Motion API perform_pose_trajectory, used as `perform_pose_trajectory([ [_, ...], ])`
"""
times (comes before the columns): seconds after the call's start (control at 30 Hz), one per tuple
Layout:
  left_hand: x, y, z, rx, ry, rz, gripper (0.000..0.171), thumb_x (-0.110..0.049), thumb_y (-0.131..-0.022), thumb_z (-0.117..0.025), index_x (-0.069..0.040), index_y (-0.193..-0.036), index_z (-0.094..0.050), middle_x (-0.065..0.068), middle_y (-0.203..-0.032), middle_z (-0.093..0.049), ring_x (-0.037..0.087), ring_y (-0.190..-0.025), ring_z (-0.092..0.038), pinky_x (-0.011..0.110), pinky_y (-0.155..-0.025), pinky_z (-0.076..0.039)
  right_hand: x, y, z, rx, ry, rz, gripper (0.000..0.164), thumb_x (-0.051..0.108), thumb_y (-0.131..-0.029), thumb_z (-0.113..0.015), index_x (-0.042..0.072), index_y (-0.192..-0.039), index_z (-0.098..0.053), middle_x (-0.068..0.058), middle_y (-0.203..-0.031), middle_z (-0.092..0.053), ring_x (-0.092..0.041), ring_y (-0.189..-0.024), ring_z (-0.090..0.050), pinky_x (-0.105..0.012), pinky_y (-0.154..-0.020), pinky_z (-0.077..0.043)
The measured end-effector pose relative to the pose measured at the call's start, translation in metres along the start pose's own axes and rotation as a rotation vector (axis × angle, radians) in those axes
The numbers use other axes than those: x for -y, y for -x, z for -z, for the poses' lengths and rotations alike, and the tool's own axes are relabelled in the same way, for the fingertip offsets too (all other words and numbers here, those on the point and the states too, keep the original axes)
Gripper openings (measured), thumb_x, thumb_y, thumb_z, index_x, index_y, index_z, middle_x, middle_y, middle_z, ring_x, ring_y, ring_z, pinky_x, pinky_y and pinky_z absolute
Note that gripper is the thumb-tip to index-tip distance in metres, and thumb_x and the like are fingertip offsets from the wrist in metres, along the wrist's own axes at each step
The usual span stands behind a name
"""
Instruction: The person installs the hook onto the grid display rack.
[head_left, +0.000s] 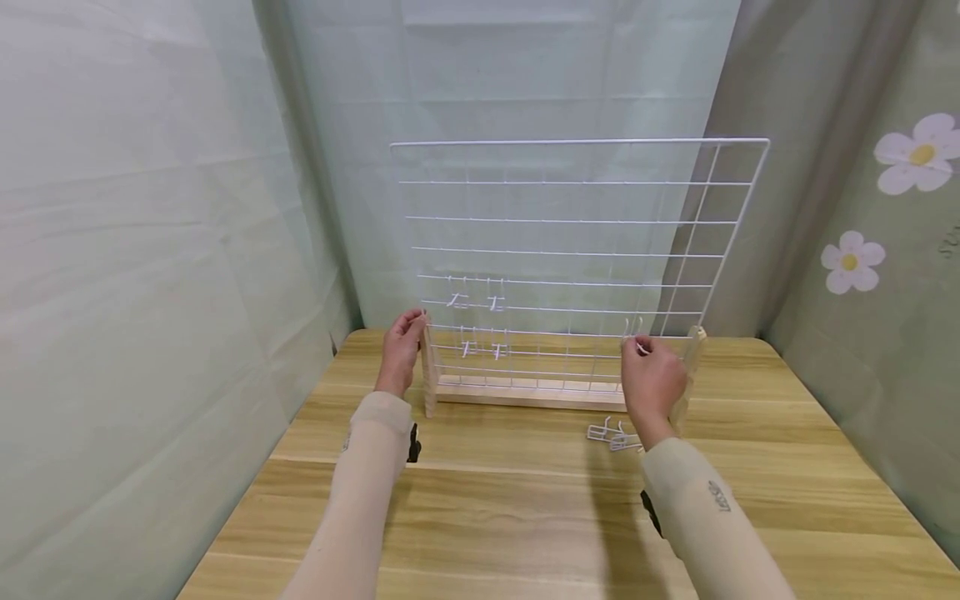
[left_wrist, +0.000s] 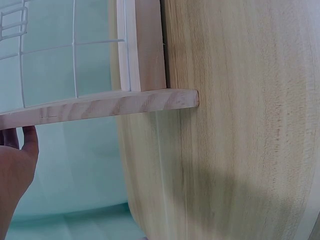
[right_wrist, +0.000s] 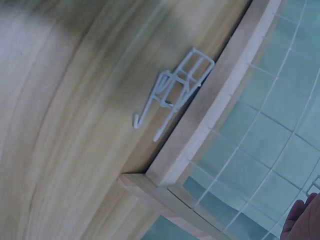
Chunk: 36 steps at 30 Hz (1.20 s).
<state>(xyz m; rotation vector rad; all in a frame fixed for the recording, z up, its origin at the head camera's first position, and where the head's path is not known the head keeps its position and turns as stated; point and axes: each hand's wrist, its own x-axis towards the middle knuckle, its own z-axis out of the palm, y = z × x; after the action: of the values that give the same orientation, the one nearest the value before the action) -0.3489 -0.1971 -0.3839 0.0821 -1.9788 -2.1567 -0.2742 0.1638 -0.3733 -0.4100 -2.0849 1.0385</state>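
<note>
A white wire grid panel stands upright in a wooden stand. At its left side, my left hand grips the upper end of the left wooden upright; in the left wrist view, fingers touch that upright's outer face. My right hand pinches a white wire hook against the grid's lower right part, its lower portion hidden by the fingers. Several similar hooks hang in two rows on the left of the grid.
Loose white hooks lie overlapping on the wood-grain table, in front of the stand's base near the right upright. Pale cloth curtains enclose the table at the left, back and right.
</note>
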Motion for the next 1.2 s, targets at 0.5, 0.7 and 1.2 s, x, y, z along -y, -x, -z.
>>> perform_pose_trajectory([
  [0.5, 0.006, -0.004, 0.001, -0.015, 0.005, -0.016, 0.037, -0.026, -0.104, -0.053, -0.005, -0.134, -0.053, 0.008, -0.130, -0.054, 0.020, -0.120, -0.049, 0.041, -0.110, -0.037, 0.018, -0.016, 0.006, -0.057, -0.027, 0.007, 0.023, 0.021, -0.090, -0.061, 0.002, -0.092, -0.076, -0.017, -0.091, -0.072, -0.038, -0.086, -0.065, -0.051, -0.072, -0.045],
  [0.7, 0.003, -0.003, 0.002, -0.004, 0.011, 0.005, 0.038, -0.027, -0.104, -0.053, -0.006, -0.136, -0.052, 0.008, -0.133, -0.053, 0.022, -0.124, -0.048, 0.040, -0.111, -0.036, 0.021, -0.029, 0.012, -0.106, -0.013, 0.006, 0.024, 0.020, -0.090, -0.061, 0.001, -0.092, -0.076, -0.017, -0.092, -0.073, -0.038, -0.088, -0.066, -0.053, -0.073, -0.046],
  [1.2, -0.006, 0.003, 0.000, 0.006, 0.010, 0.036, 0.039, -0.025, -0.104, -0.053, -0.004, -0.138, -0.051, 0.009, -0.134, -0.052, 0.023, -0.124, -0.047, 0.041, -0.111, -0.035, 0.026, -0.055, 0.033, -0.105, 0.019, -0.020, 0.029, 0.024, -0.094, -0.058, 0.002, -0.099, -0.076, -0.015, -0.099, -0.073, -0.036, -0.092, -0.067, -0.052, -0.078, -0.047],
])
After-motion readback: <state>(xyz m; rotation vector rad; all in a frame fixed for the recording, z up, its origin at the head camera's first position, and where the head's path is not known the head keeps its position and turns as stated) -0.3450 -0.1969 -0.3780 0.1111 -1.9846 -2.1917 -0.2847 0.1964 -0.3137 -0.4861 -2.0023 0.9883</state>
